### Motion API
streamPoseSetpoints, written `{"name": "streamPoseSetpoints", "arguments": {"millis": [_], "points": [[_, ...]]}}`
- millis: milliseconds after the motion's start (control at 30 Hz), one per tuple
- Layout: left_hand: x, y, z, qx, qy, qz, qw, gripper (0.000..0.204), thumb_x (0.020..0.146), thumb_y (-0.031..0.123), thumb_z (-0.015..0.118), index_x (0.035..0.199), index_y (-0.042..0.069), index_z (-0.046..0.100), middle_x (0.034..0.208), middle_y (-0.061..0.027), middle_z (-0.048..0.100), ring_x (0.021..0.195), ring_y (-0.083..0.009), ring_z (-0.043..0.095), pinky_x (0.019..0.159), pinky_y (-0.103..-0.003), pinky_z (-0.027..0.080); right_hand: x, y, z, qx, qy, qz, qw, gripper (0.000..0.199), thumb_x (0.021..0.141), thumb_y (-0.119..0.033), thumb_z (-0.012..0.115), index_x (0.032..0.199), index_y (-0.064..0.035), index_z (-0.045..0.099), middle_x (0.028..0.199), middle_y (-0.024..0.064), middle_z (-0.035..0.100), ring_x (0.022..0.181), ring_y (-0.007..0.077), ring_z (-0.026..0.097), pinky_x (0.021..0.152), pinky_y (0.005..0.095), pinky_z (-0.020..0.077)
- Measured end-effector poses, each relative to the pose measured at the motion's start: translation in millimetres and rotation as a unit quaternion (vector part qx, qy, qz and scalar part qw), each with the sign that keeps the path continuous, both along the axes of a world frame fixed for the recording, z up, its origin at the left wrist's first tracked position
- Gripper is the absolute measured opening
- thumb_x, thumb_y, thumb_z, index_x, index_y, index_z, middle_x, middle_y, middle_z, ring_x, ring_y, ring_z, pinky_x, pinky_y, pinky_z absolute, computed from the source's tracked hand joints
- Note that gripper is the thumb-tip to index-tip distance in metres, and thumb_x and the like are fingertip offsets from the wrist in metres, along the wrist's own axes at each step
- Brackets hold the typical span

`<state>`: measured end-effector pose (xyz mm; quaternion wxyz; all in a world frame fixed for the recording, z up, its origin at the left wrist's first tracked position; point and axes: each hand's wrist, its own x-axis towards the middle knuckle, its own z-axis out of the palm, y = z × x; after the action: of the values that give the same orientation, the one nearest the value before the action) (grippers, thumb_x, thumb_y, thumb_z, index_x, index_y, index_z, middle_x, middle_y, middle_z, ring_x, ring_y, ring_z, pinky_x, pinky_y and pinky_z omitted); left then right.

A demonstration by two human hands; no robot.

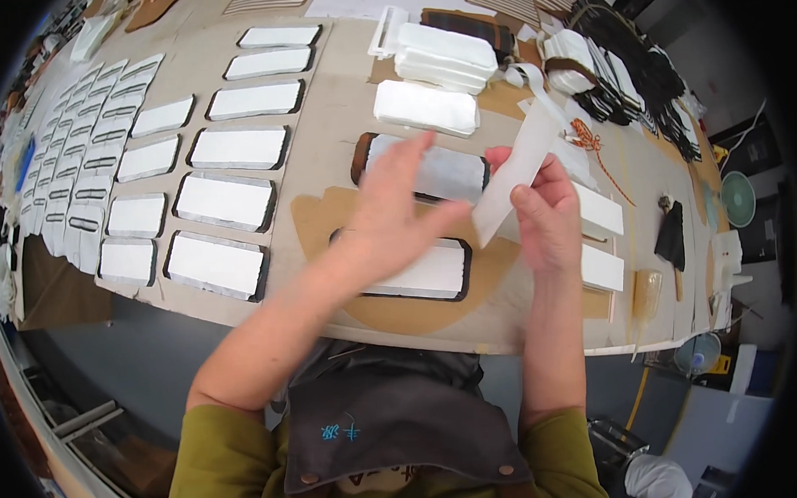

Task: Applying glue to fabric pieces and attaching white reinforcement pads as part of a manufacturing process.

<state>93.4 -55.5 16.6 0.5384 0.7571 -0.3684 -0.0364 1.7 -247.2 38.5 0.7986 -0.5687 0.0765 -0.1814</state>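
— What is the right hand (547, 222) doing?
— It pinches a white strip (517, 170) between thumb and fingers, gripping the lower part; the strip stands tilted up and to the right, above the workbench (341, 102).
— And the left hand (397, 209)?
— Fingers spread and stretched forward, palm down. The fingertips (423, 143) lie over a dark-edged panel with a pale face (453, 172), and the thumb reaches toward the foot of the strip. Whether it actually touches the strip I can't tell, the hand is a bit blurred.
— What lies under the hands?
— A second dark-edged white panel (430, 274), partly hidden by the left wrist, resting on a tan cardboard shape (327, 216).
— Anything else about?
— Rows of similar finished panels (226, 202) off to the left, a stack of white foam pads (429, 106) beyond the hands, white blocks (602, 242) just right of the right hand, and a black brush (672, 238) further right
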Motion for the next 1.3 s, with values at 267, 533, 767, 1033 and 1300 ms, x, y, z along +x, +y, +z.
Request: {"name": "streamPoseSetpoints", "arguments": {"millis": [267,533,767,1033,1300], "points": [[81,40,-15,0.19,-0.057,0.024,0.98,0.045,0.084,0.001,0.068,0.128,0.006,0.054,0.118,-0.0094,0.062,0.112,-0.0283,0.056,0.098,-0.039,0.047,52,-3,2,-0.364,0.156,0.093,0.913,0.041,0.071,-0.004,0.084,0.109,-0.005,0.07,0.115,0.003,0.069,0.109,0.0157,0.062,0.098,0.0311,0.0474],[83,45,-26,0.16,-0.016,0.004,0.987,0.046,0.084,-0.001,0.067,0.127,0.006,0.054,0.115,-0.0094,0.061,0.113,-0.0258,0.057,0.101,-0.037,0.046,73,9,-23,-0.522,0.097,0.066,0.845,0.041,0.068,-0.012,0.085,0.106,-0.0038,0.071,0.114,0.0103,0.07,0.109,0.0288,0.064,0.097,0.0368,0.0503],[84,47,-23,0.156,-0.019,-0.003,0.988,0.046,0.084,-0.001,0.065,0.128,0.008,0.055,0.115,-0.0091,0.06,0.113,-0.0263,0.056,0.101,-0.038,0.045,76,15,-22,-0.548,0.1,0.06,0.828,0.043,0.067,-0.012,0.086,0.107,-0.0041,0.071,0.115,0.0088,0.071,0.11,0.0293,0.063,0.098,0.0377,0.0504],[85,45,-23,0.181,-0.046,-0.013,0.982,0.04,0.083,-0.001,0.064,0.122,0.009,0.061,0.114,-0.0084,0.059,0.112,-0.029,0.054,0.1,-0.039,0.045,75,15,-22,-0.566,0.105,0.06,0.816,0.042,0.067,-0.012,0.086,0.106,-0.0042,0.071,0.114,0.0081,0.071,0.11,0.0286,0.062,0.097,0.038,0.0505],[87,48,-20,0.205,-0.085,-0.035,0.975,0.03,0.083,0.0,0.065,0.111,0.009,0.069,0.117,-0.0078,0.059,0.113,-0.0291,0.052,0.099,-0.039,0.044,74,17,-23,-0.579,0.084,0.059,0.809,0.041,0.067,-0.012,0.085,0.105,-0.0045,0.071,0.113,0.008,0.071,0.109,0.0286,0.062,0.097,0.0382,0.0504]]}}
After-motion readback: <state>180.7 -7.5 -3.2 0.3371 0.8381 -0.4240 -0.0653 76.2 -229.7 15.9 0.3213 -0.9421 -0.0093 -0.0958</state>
